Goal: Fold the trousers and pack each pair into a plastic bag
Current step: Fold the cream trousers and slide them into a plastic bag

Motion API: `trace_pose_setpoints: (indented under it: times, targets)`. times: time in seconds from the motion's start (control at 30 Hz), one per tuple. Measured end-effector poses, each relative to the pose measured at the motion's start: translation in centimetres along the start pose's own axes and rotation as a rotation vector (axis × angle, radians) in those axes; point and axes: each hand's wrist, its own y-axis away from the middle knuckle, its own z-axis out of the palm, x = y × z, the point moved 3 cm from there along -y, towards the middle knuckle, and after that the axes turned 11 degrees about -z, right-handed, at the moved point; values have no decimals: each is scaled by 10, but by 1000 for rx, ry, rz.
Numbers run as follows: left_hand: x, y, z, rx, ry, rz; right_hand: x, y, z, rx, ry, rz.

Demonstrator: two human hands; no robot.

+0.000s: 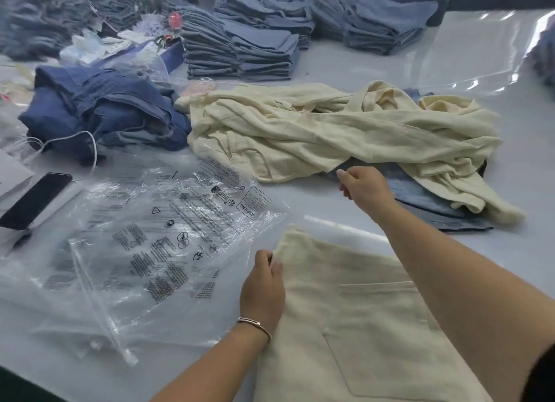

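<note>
Folded trousers (354, 326): soft, cream, flat; your left hand (262, 287) pinches the edge.
Right hand (365, 188): fingers curled, holding nothing.
Plastic bags (156, 239): clear, crinkly, lower left.

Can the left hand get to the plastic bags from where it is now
Probably yes. The left hand pinches the corner of the folded cream trousers, and the plastic bags lie right beside it on the table, with nothing between. It would have to let go of the trousers first.
</note>
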Motion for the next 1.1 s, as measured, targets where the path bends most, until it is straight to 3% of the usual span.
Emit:
trace_pose_setpoints:
  times: [0.2,0.33,0.4,0.47,0.63,0.77,0.87,1.1]
  targets:
    - [35,-32,1,53,-35,44,16,104,4,-16,456,-317]
    - [60,-11,12,86,-421,474,34,155,7,-91,689,-473]
    - [53,5,32,-88,-647,577,46,167,14,-248,767,-425]
    - [34,4,49,-239,-815,545,62,171,22,-352,752,-355]
    - [38,-3,45,-294,-935,561,75,165,26,-327,766,-333]
    - [22,44,23,-411,-937,683,69,152,20,-356,726,-275]
    - [0,81,-1,-359,-956,768,66,130,9,-385,676,-165]
    - [-11,93,-16,-460,-1073,613,55,92,10,-613,646,-1]
